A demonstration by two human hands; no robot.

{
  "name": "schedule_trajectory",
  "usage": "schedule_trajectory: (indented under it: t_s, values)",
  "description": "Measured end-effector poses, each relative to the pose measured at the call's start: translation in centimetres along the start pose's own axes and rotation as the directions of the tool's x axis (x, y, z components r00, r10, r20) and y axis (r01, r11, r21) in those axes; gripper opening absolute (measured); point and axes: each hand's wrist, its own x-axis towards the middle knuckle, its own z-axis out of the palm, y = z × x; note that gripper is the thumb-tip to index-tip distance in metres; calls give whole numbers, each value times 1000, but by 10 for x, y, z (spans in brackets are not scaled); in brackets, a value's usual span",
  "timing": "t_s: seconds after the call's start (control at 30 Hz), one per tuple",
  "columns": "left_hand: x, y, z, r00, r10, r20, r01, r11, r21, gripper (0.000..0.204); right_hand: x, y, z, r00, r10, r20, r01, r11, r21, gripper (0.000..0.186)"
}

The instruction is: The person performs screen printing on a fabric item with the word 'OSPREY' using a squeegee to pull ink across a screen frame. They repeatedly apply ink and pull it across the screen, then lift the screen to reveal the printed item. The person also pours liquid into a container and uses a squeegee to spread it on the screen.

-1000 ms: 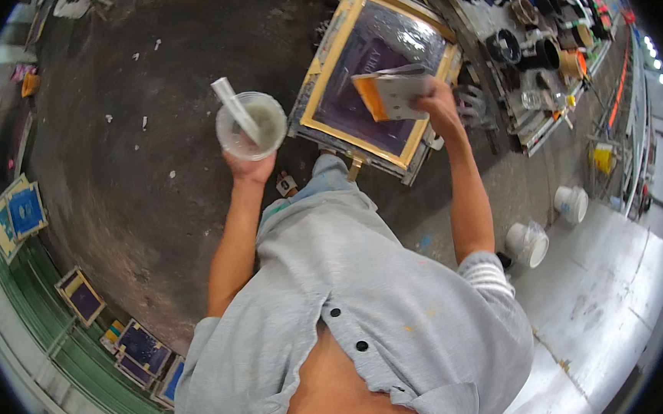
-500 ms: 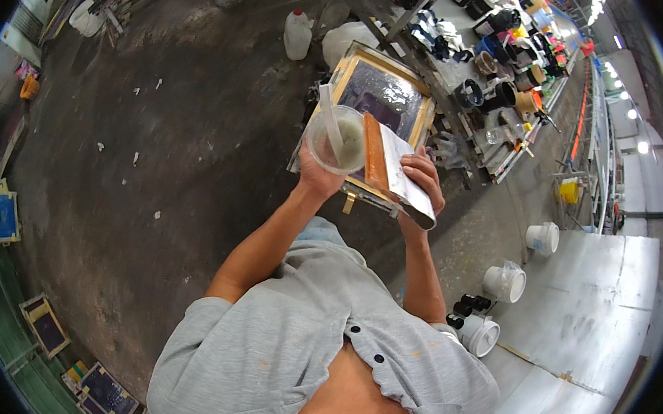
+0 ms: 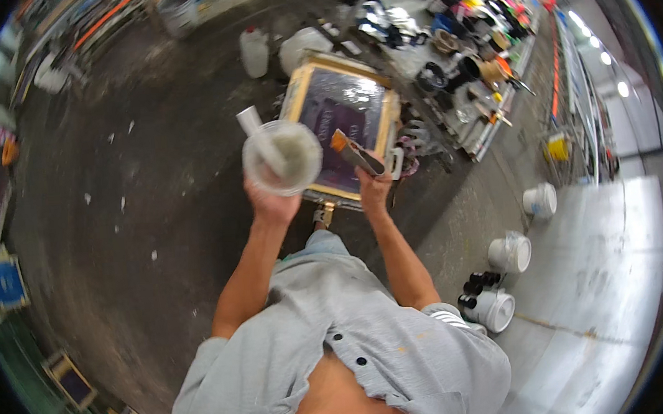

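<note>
My left hand (image 3: 271, 203) grips a clear round plastic tub (image 3: 303, 153) from below and behind, with greyish-green contents in it. A white flat stirring stick (image 3: 250, 123) leans out of the tub toward the far left. In my right hand (image 3: 375, 188) is a squeegee (image 3: 357, 155) with an orange edge and a pale body, now seen nearly end-on. Both hands are held over the near part of a wood-framed printing screen (image 3: 331, 85), whose dark mesh carries faint lettering and shines wet at the far end. The fingers of my left hand are partly hidden by the tub.
To the right of the screen stands a crowded bench with dark pots (image 3: 431, 77) and tools. A white jug (image 3: 254, 52) sits on the floor beyond. White buckets (image 3: 510, 253) line a pale metal surface (image 3: 582, 266) at the right. Framed screens (image 3: 70, 379) lean at the lower left.
The tub has moved left, away from the squeegee. My right hand has drawn left and the squeegee has turned from broadside to nearly end-on. More of the screen shows between my hands.
</note>
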Motion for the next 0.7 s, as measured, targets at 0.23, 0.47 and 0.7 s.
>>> schedule_trajectory:
  t_s: [0.23,0.47,0.7]
  values:
    - [101,-40,-20,987,-98,-125,109,990,84,54,0,71,-22,761,593,-265,-331,705,627,38]
    - [273,-179,-74,929,-300,-218,324,942,84,50,11,102,-59,668,718,-198,-465,610,642,44]
    - [423,-319,-89,930,-280,-238,312,943,112,46,35,76,-100,669,725,-165,-475,587,656,58]
